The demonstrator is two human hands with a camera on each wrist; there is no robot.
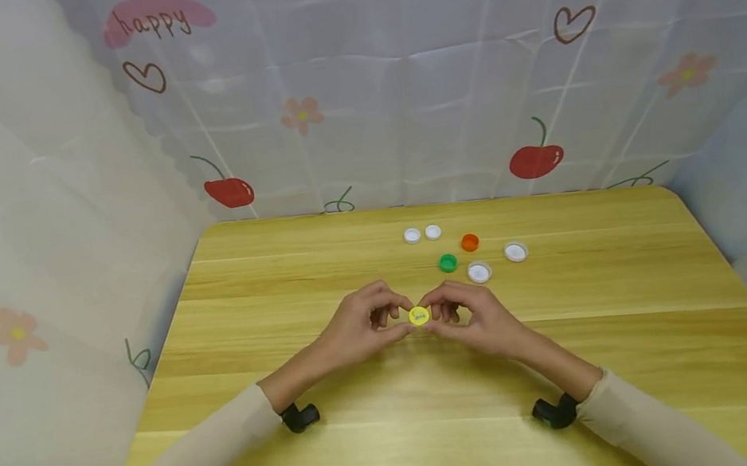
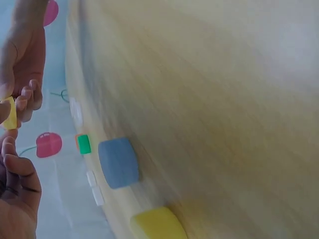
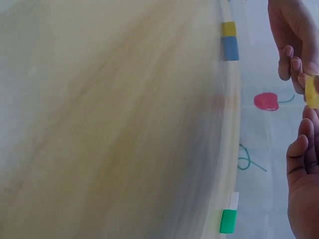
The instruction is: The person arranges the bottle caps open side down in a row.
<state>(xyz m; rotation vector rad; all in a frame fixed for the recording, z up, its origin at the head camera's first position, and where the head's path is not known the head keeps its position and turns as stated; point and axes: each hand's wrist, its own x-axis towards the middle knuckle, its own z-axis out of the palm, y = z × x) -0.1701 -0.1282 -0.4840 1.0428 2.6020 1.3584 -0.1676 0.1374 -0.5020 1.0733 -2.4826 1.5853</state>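
Above the table, both hands meet at a small yellow bottle cap point(image 1: 419, 315) with dark writing on its round face. My left hand point(image 1: 365, 323) pinches its left edge between thumb and fingertip. On the other side, my right hand point(image 1: 469, 318) pinches the right edge the same way. The cap's side point(image 2: 11, 114) shows in the left wrist view, partly covered by a thumb. A blue cap point(image 2: 118, 163) and another yellow cap point(image 2: 158, 224) lie on the table there; in the head view both are hidden.
Beyond the hands lie a green cap point(image 1: 448, 263), an orange cap point(image 1: 470, 243), two small white caps point(image 1: 413, 236) and two larger clear-rimmed white ones point(image 1: 479, 273). The wooden table point(image 1: 655, 368) ends at a printed curtain point(image 1: 411, 98) at the back.
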